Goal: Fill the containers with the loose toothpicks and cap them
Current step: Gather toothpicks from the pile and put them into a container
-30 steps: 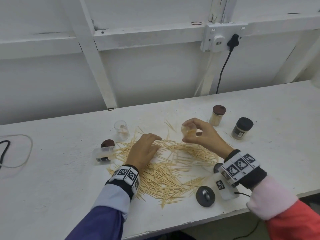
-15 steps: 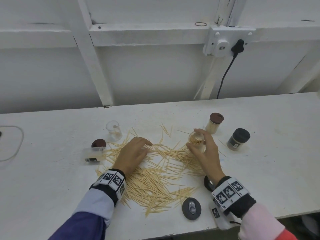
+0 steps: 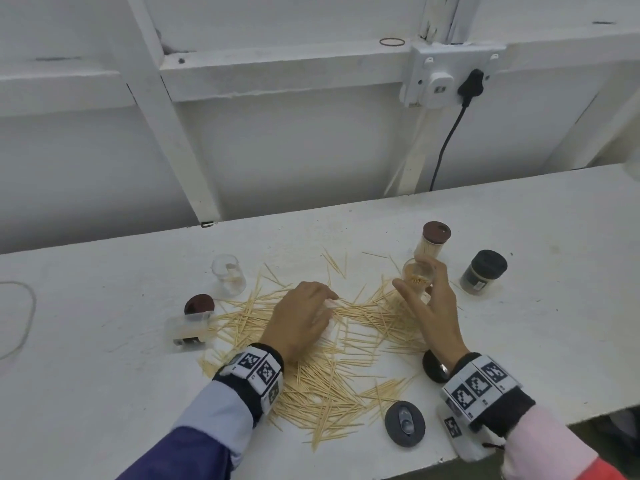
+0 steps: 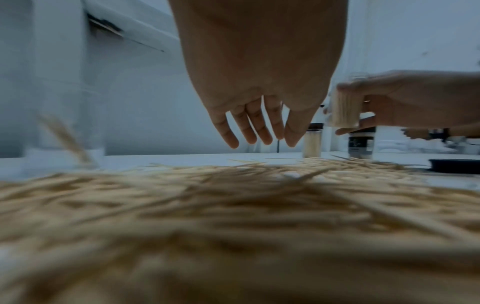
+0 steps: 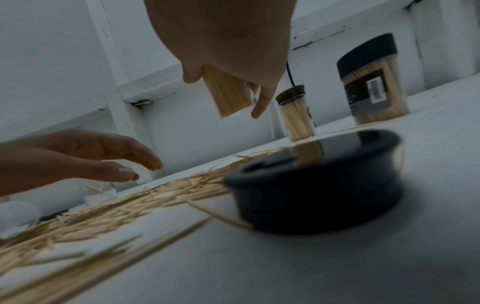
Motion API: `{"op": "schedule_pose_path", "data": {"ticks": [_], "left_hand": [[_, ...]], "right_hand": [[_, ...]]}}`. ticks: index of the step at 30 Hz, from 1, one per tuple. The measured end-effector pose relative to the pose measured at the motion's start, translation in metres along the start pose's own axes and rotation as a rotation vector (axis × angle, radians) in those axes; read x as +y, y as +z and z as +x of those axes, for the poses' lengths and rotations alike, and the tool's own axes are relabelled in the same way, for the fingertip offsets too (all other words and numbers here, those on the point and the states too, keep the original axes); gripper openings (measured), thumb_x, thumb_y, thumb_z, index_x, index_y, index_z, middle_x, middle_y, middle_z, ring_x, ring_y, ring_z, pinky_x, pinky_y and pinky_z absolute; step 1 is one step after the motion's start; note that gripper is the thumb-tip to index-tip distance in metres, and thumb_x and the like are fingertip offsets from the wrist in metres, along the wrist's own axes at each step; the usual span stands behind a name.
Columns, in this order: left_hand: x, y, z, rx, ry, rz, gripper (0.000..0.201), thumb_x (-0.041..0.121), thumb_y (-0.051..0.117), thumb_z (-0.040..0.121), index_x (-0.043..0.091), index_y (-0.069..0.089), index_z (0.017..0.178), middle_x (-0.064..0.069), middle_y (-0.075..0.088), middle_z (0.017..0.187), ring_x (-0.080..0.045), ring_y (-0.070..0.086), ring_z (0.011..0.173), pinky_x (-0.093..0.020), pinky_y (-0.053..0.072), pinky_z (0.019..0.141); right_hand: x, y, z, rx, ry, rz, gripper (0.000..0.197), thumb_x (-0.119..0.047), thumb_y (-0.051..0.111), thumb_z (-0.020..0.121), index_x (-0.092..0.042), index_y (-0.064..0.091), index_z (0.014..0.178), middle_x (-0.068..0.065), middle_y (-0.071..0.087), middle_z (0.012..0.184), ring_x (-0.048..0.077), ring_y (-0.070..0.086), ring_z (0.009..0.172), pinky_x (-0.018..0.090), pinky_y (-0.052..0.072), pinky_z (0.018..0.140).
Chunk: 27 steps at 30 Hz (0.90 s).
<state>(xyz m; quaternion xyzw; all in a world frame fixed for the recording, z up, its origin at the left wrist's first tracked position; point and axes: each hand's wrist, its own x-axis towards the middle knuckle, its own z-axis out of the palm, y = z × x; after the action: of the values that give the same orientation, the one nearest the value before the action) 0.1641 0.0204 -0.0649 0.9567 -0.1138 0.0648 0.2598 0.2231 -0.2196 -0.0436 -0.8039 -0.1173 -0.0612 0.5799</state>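
We see our right hand (image 5: 228, 41) gripping a toothpick-filled clear container (image 5: 227, 94) above scattered toothpicks (image 5: 135, 205), a black cap (image 5: 314, 183) near.

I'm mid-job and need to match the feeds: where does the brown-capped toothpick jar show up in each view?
Head: brown-capped jar stands at upper right, just beyond the right hand.
Left wrist: small, right of centre, beside the left hand's fingertips.
Right wrist: right of centre.
Shared landmark: the black-capped jar, immediately right of it in all three views.
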Motion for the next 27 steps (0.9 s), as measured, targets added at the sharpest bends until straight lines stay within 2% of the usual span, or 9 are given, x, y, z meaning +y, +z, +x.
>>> {"op": "schedule_pose_path", "data": {"ticks": [3, 7, 9, 12, 14, 17, 23, 25, 27], "left_hand": [[0.016, 0.007, 0.02, -0.138, 0.071, 0.069, 0.039, 0.029, 0.054, 0.096, 0.015, 0.054, 0.132, 0.001, 0.052, 0.134, -0.015, 0.045, 0.124, -0.035, 0.038, 0.103], [0.031, 0.018, 0.04, -0.261, 0.134, 0.174, 0.055, 0.034, 0.054, 0.095, 0.011, 0.041, 0.143, -0.004, 0.045, 0.144, -0.021, 0.04, 0.131, -0.036, 0.032, 0.108], [0.037, 0.024, 0.043, -0.295, 0.149, 0.229, 0.057, 0.034, 0.052, 0.095, 0.011, 0.038, 0.145, -0.005, 0.044, 0.144, -0.022, 0.038, 0.131, -0.037, 0.03, 0.107], [0.041, 0.027, 0.047, -0.312, 0.176, 0.299, 0.055, 0.032, 0.054, 0.096, 0.008, 0.038, 0.143, -0.01, 0.049, 0.137, -0.027, 0.044, 0.123, -0.039, 0.035, 0.099], [0.039, 0.026, 0.049, -0.301, 0.237, 0.339, 0.05, 0.029, 0.057, 0.096, 0.005, 0.044, 0.138, -0.014, 0.053, 0.127, -0.031, 0.049, 0.113, -0.04, 0.038, 0.087], [0.036, 0.024, 0.051, -0.289, 0.296, 0.399, 0.034, 0.026, 0.054, 0.098, 0.003, 0.056, 0.123, -0.015, 0.058, 0.114, -0.033, 0.054, 0.102, -0.037, 0.032, 0.075], [0.043, 0.021, 0.049, -0.316, 0.307, 0.587, 0.024, 0.02, 0.05, 0.098, 0.013, 0.068, 0.112, -0.006, 0.066, 0.103, -0.028, 0.058, 0.102, -0.042, 0.038, 0.095], [0.044, 0.02, 0.047, -0.316, 0.315, 0.605, 0.02, 0.016, 0.054, 0.095, 0.018, 0.071, 0.104, -0.001, 0.068, 0.095, -0.025, 0.059, 0.098, -0.041, 0.04, 0.096], [0.046, 0.017, 0.045, -0.299, 0.337, 0.639, 0.011, 0.014, 0.066, 0.084, 0.021, 0.074, 0.085, 0.003, 0.067, 0.077, -0.022, 0.062, 0.085, -0.039, 0.045, 0.088]], "right_hand": [[0.002, -0.001, 0.001, 0.029, 0.008, -0.006, 0.055, -0.053, 0.064, 0.08, -0.031, 0.044, 0.125, -0.015, 0.055, 0.122, -0.001, 0.051, 0.117, 0.026, 0.04, 0.095], [0.004, -0.003, 0.005, 0.039, -0.006, -0.02, 0.058, -0.056, 0.063, 0.078, -0.028, 0.045, 0.125, -0.025, 0.053, 0.119, -0.009, 0.049, 0.114, 0.021, 0.04, 0.092], [0.006, -0.004, 0.004, 0.034, -0.005, -0.023, 0.055, -0.052, 0.065, 0.079, -0.027, 0.045, 0.125, -0.023, 0.053, 0.119, -0.009, 0.049, 0.115, 0.02, 0.04, 0.092], [0.005, -0.003, 0.004, 0.013, 0.008, -0.023, 0.055, -0.051, 0.066, 0.079, -0.029, 0.045, 0.124, -0.018, 0.056, 0.119, -0.008, 0.05, 0.114, 0.022, 0.04, 0.092], [0.003, 0.0, 0.003, -0.012, 0.003, -0.032, 0.057, -0.056, 0.064, 0.077, -0.03, 0.044, 0.123, -0.021, 0.055, 0.116, -0.013, 0.049, 0.111, 0.018, 0.039, 0.09], [0.003, 0.004, 0.001, -0.056, 0.009, -0.043, 0.056, -0.054, 0.065, 0.078, -0.03, 0.044, 0.123, -0.023, 0.053, 0.115, -0.015, 0.048, 0.109, 0.013, 0.036, 0.087], [0.002, 0.009, -0.001, -0.087, 0.001, -0.071, 0.051, -0.048, 0.069, 0.082, -0.028, 0.046, 0.123, -0.014, 0.057, 0.114, -0.01, 0.052, 0.106, 0.014, 0.038, 0.084], [0.001, 0.01, -0.002, -0.099, -0.005, -0.088, 0.05, -0.046, 0.069, 0.084, -0.027, 0.046, 0.124, -0.013, 0.058, 0.114, -0.011, 0.052, 0.104, 0.014, 0.039, 0.083], [0.001, 0.012, -0.003, -0.114, -0.005, -0.103, 0.049, -0.043, 0.069, 0.084, -0.026, 0.046, 0.124, -0.014, 0.057, 0.114, -0.012, 0.052, 0.102, 0.013, 0.038, 0.082]]}}
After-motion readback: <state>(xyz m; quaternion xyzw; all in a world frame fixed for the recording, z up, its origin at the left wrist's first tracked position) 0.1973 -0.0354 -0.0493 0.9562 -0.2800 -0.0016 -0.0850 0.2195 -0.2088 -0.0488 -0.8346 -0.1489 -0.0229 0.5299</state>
